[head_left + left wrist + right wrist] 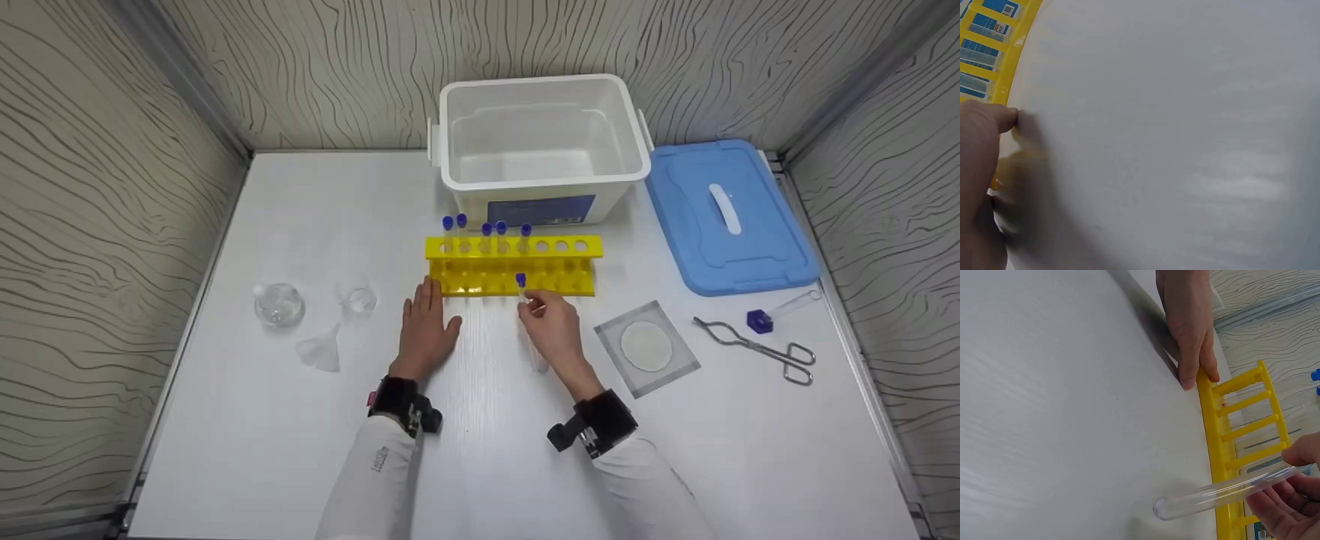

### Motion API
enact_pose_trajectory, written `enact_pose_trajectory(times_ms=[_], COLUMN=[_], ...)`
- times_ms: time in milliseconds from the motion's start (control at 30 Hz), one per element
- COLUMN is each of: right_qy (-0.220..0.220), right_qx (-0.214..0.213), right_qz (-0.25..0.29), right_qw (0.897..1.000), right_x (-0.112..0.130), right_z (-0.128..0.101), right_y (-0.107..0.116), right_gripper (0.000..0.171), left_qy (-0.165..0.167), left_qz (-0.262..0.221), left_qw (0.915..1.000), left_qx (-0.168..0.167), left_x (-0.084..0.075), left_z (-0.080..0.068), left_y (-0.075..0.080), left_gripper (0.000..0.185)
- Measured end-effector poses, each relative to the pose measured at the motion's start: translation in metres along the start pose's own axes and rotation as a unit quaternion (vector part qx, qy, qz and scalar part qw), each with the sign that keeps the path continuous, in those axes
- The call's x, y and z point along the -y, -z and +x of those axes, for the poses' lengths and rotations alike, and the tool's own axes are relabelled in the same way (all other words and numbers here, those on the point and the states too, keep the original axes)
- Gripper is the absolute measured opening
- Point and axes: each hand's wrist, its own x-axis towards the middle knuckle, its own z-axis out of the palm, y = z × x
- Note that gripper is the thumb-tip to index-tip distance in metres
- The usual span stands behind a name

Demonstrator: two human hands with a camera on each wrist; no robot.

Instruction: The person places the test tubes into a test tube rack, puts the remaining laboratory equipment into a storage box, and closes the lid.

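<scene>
While the right hand (pixel 553 327) pinches a clear, blue-capped tube (pixel 1202 499), a slip could jar the yellow plastic rack (pixel 484 286) touching the outstretched left hand (pixel 427 334).

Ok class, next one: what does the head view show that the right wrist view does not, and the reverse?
Only the head view shows the blue lid, the metal tongs, the funnel and the round flask.

Only the right wrist view makes out a small barcode, seen through the yellow rack.

Both show the left hand at the rack's end and the right hand holding a clear test tube.
</scene>
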Motion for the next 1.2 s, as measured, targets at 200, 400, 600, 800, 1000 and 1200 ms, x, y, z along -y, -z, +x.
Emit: enact_pose_trajectory(times_ms=[200, 400, 600, 800, 1000, 1200], right_qy=[0.036, 0.073, 0.081, 0.105, 0.136, 0.162], right_qx=[-0.024, -0.050, -0.058, -0.068, -0.084, -0.112], right_qz=[0.013, 0.046, 0.075, 0.092, 0.099, 0.117], right_qw=[0.999, 0.995, 0.992, 0.988, 0.982, 0.973], right_x=[0.006, 0.012, 0.019, 0.025, 0.032, 0.037], right_z=[0.002, 0.005, 0.008, 0.014, 0.020, 0.028], right_y=[0.008, 0.016, 0.027, 0.037, 0.048, 0.060], right_gripper=[0.029, 0.027, 0.027, 0.028, 0.027, 0.026], left_qy=[-0.001, 0.002, 0.006, -0.003, -0.009, -0.006], left_qz=[0.000, 0.005, 0.008, 0.004, 0.001, 0.002], left_qw=[1.0000, 1.0000, 0.9999, 1.0000, 1.0000, 1.0000], left_qx=[0.001, -0.001, 0.001, -0.004, -0.005, -0.002], left_x=[0.001, 0.000, 0.000, 0.001, 0.001, 0.000], left_z=[0.000, 0.001, 0.001, 0.001, 0.001, 0.001], left_y=[0.000, 0.001, 0.000, 0.000, 0.001, 0.001], left_gripper=[0.078, 0.078, 0.078, 0.078, 0.078, 0.078])
